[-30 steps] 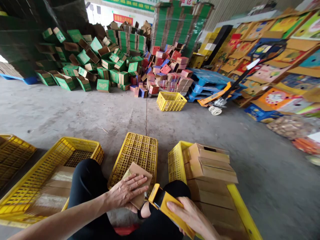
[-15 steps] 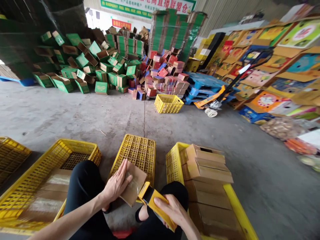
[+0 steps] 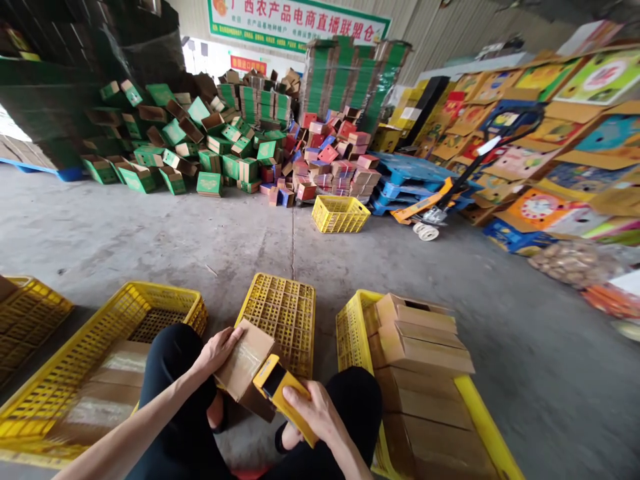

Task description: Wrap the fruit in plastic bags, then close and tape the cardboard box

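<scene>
Before me a small brown cardboard box (image 3: 246, 357) is tilted, with a strip of clear tape across its face. My left hand (image 3: 219, 348) grips its upper left edge, fingers closed over it. In my right hand (image 3: 313, 408) is a yellow tape dispenser (image 3: 273, 383) with a black part near its front end. That front end is right at the box's right edge; whether they touch I cannot tell. Under and behind the box stands an upside-down yellow crate (image 3: 283, 300) with a grid-like surface facing up.
On my right, a yellow crate (image 3: 350, 333) holds several untaped-looking cardboard boxes (image 3: 425, 393). At left, another yellow crate (image 3: 165, 293) contains taped boxes (image 3: 107, 393). Farther off are a small yellow crate (image 3: 341, 215), a pallet jack (image 3: 435, 207), blue pallets (image 3: 410, 167) and heaped green boxes (image 3: 210, 183).
The box has turned so that its side shows, and my left hand has gone from flat on it to its left edge. My right hand has moved left with the tape dispenser.
</scene>
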A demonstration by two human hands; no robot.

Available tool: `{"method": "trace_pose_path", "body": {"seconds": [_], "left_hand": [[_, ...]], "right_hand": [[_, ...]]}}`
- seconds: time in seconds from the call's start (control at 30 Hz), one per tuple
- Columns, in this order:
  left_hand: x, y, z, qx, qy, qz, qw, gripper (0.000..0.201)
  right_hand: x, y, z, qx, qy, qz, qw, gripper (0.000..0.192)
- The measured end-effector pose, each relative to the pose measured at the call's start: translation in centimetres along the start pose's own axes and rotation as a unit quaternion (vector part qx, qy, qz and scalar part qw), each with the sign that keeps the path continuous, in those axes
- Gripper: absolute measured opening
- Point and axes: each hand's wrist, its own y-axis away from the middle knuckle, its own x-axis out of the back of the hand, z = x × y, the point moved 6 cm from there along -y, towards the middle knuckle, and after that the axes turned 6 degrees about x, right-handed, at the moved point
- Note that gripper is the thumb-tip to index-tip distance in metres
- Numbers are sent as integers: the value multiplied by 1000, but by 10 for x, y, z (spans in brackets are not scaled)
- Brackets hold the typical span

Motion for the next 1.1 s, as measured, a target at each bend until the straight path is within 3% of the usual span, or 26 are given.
{"method": "trace_pose_path", "body": {"seconds": [0.13, 0.37, 0.53, 0.63, 0.8, 0.97, 1.1], "left_hand": [[-16, 7, -1, -3, 65, -34, 997, 66], [-44, -2, 5, 27, 195, -63, 978, 81], [-61, -12, -15, 89, 223, -75, 968, 84], [-56, -27, -25, 84, 188, -66, 976, 78], [-25, -49, -21, 37, 148, 10, 988, 70], [-15, -41, -15, -56, 186, -45, 980, 86], [-12, -28, -36, -52, 207, -39, 976, 92]], "right_hand": [[7, 10, -4, -6, -26, -5, 1000, 65], [41, 6, -30, -34, 81, 2, 996, 49], [38, -10, -34, -37, 105, -29, 993, 50], [27, -30, -35, -43, 84, -36, 995, 50], [-11, -90, -46, -17, 78, -73, 994, 51], [-53, -142, -53, -17, 130, -73, 989, 52], [-71, -157, -52, -42, 169, -79, 982, 54]]}}
